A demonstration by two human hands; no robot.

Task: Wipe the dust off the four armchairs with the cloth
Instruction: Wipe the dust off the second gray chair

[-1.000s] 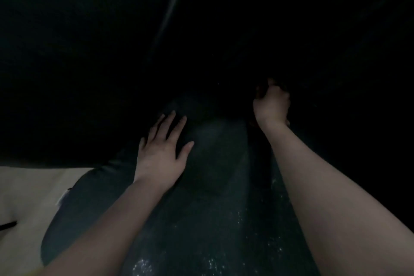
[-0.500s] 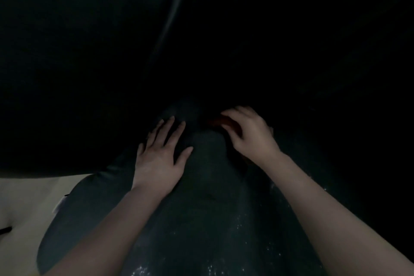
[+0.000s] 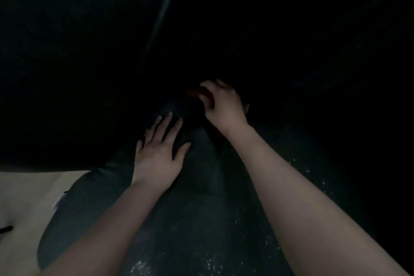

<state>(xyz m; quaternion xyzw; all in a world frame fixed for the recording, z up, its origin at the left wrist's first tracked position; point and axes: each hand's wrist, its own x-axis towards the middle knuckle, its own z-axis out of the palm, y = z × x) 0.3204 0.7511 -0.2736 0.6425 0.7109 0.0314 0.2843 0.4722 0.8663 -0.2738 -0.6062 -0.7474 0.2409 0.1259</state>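
The scene is very dark. A dark leather armchair (image 3: 197, 219) fills most of the view, its surface speckled with pale dust near the bottom. My left hand (image 3: 160, 152) lies flat on the armchair with fingers spread. Just beyond it, my right hand (image 3: 221, 105) presses a dark reddish cloth (image 3: 197, 93) against the armchair, fingers bent over it. Most of the cloth is hidden under the hand and by shadow.
A pale floor (image 3: 24, 204) shows at the lower left beside the armchair, with a small dark object (image 3: 5, 229) at the left edge. The rest of the surroundings are black and unreadable.
My right hand with the cloth has swept from the far right toward the middle, then slid slightly away from me. My left hand has stayed flat in place.
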